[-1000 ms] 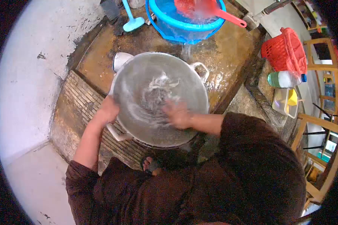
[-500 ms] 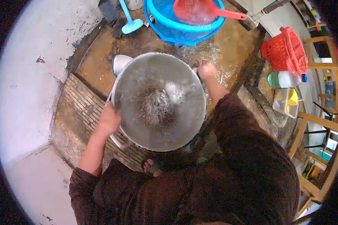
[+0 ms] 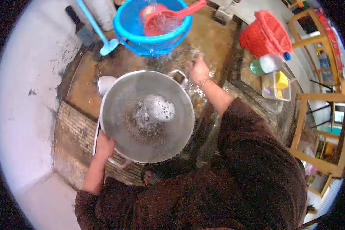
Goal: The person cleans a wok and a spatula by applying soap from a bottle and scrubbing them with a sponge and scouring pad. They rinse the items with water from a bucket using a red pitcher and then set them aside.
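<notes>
A large round metal pot (image 3: 147,115) holds cloudy water with bubbles and dark specks. It has a loop handle on its upper right and another at its lower left. My left hand (image 3: 104,145) is closed at the pot's left rim, above the lower handle. A thin pale handle runs beside that hand, and a white rounded thing (image 3: 105,85) shows behind the pot. My right hand (image 3: 199,72) is off the pot, just beyond its upper right handle, thumb and fingers apart over the wet floor. Its fingertips are blurred by motion and splashing water.
Water falls into a blue basin (image 3: 153,40) with red dippers (image 3: 163,23) at the back. A light-blue long-handled tool (image 3: 109,47) leans by the left wall. To the right are a red basket (image 3: 264,36), a bottle (image 3: 266,64), a clear box (image 3: 276,90) and wooden chairs (image 3: 318,96).
My right hand has let go of the pot's upper right handle and moved off it. My left hand stays at the pot's left side. The view has shifted.
</notes>
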The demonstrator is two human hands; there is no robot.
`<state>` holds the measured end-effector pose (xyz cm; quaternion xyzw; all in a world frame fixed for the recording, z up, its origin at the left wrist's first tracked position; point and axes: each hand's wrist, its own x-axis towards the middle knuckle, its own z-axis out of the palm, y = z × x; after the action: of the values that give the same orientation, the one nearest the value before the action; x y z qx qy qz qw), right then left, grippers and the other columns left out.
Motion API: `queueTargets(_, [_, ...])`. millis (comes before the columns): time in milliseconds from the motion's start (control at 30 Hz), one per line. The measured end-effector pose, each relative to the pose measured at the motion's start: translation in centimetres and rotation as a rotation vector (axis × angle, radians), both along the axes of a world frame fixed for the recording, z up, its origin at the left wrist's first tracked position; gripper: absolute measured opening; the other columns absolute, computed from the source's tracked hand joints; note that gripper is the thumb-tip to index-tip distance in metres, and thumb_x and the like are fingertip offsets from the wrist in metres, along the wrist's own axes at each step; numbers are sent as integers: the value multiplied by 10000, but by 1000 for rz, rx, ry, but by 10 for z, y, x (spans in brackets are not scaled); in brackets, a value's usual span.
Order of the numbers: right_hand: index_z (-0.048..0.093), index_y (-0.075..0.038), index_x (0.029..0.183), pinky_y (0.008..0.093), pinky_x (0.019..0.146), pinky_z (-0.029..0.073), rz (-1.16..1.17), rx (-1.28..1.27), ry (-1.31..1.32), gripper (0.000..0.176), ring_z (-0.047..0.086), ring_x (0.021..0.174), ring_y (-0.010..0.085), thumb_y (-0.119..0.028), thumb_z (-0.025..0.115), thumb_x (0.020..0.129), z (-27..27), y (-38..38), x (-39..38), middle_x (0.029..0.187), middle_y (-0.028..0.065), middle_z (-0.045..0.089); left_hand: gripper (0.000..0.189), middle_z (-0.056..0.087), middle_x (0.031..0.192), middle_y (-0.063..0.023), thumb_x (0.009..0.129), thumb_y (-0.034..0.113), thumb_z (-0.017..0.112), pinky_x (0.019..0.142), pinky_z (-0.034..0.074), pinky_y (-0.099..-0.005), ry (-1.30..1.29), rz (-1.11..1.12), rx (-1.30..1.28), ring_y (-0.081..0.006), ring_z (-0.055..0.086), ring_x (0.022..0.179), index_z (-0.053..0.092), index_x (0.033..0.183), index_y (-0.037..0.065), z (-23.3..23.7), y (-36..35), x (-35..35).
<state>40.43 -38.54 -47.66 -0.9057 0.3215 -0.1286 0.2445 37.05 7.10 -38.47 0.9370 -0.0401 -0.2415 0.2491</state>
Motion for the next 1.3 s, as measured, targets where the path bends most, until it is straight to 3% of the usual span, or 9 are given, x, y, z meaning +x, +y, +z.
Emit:
queueTargets(67, [504,-14,1097,380,848,442,252,-133,41,500,567,942,341,-344,648,749,43,-3,-28,977,202,603,385,578,1027,-283,791,111,583,856,443,-421,32,0,-48,-409,560,1003,465,1102,-83,-10,5,-3])
queueTargets(100, [530,-7,1071,348,862,425,290,74,364,515,562,952,277,-347,679,713,107,0,-39,979,168,601,401,581,1030,-276,787,119,592,860,443,-417,42,2,-73,-403,562,1005,463,1108,-83,-17,7,-4])
queueTargets(267, [608,-58,1054,294,815,441,778,384,588,485,560,919,170,-288,721,642,251,-85,-93,970,67,622,429,602,981,-241,763,105,628,788,470,-399,-68,-62,-107,-362,601,905,460,1114,-75,-61,46,-19])
queueTargets(467, [650,-7,943,285,698,468,379,203,752,371,585,806,167,-173,614,614,375,-188,-182,869,82,631,274,583,717,-140,787,91,610,428,467,-331,203,-60,-171,-207,583,511,493,1000,-37,-25,34,-25])
queueTargets(533, [652,-13,952,314,767,472,134,198,838,377,591,871,202,-163,618,607,364,-227,-209,912,120,636,221,561,662,-116,799,92,602,380,456,-322,204,-60,-88,-182,553,453,492,947,-31,-22,52,-16])
queueTargets(800, [563,-45,1096,380,842,467,264,-214,225,543,585,933,337,-153,672,575,202,-334,-261,938,185,616,231,532,740,-114,823,95,585,390,481,-326,204,260,-36,-187,542,453,457,979,-17,113,25,-1])
queueTargets(933, [561,-38,1006,424,817,469,99,-134,326,487,589,927,364,-186,707,566,230,-309,-265,940,198,618,216,545,786,-110,835,90,564,441,502,-319,256,188,-98,-172,570,526,462,996,-14,137,-20,-1])
queueTargets(1133, [616,-35,976,401,801,482,184,27,339,514,603,891,349,-299,757,559,249,-328,-272,918,194,633,199,571,819,-105,837,98,576,514,501,-299,194,-146,-23,-166,591,616,491,981,-9,134,-94,-7])
queueTargets(1300, [625,16,932,398,782,454,318,-134,309,545,578,852,325,-362,775,568,238,-306,-253,861,177,608,263,598,871,-130,789,56,621,616,473,-283,-223,-602,-79,-167,586,686,504,1010,-25,157,-208,-8])
